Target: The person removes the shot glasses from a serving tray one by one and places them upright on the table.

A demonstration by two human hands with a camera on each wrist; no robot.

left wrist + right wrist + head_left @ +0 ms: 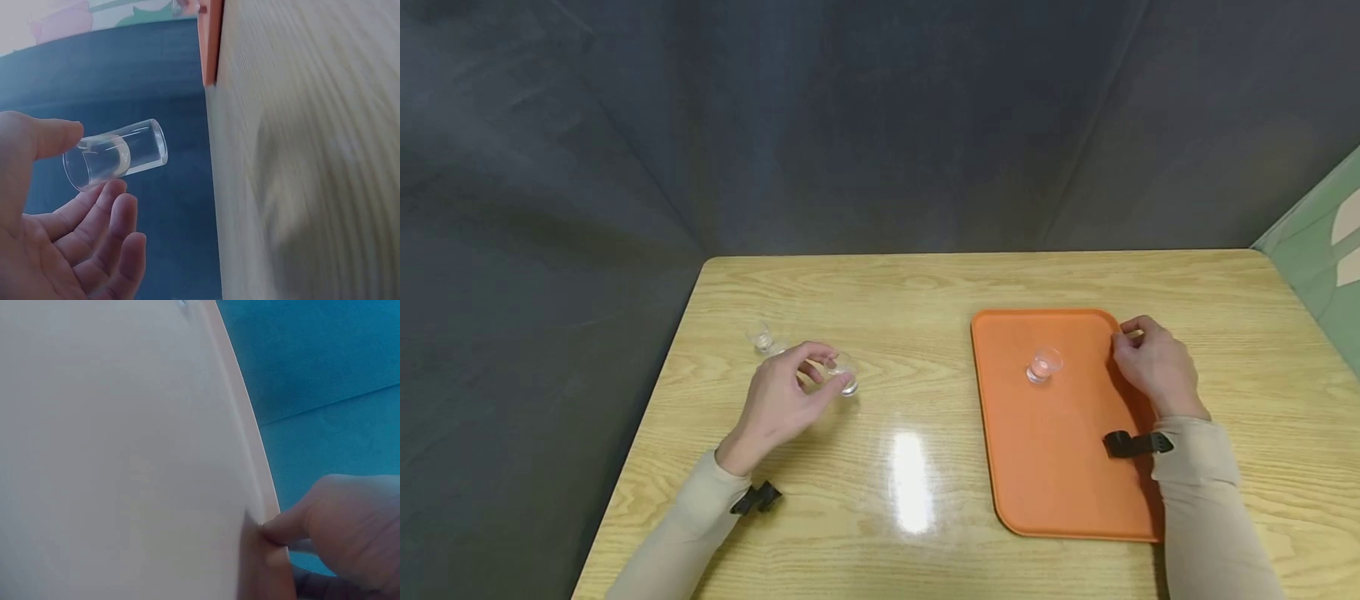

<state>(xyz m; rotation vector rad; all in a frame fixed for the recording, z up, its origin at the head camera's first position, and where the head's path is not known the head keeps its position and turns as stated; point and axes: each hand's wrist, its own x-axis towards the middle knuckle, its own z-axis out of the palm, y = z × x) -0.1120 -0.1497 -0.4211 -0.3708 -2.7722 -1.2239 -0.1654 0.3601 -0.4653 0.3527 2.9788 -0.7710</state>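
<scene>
The tray (1060,467) is placed on the right half of the tabletop (910,292). One glass (1043,365) is stood on the tray, toward its far end. Two glasses (842,375) (762,338) are located well left of the tray.

We record one table (925,283), light wood grain, glossy, with a bright glare patch near its front middle. Directly on it we list an orange tray (1045,467) on the right half, lying flat with its long side running front to back, and a small clear glass (762,338) on the left half, well apart from the tray. A second small clear glass (1043,365) stands on the tray's far part.
</scene>
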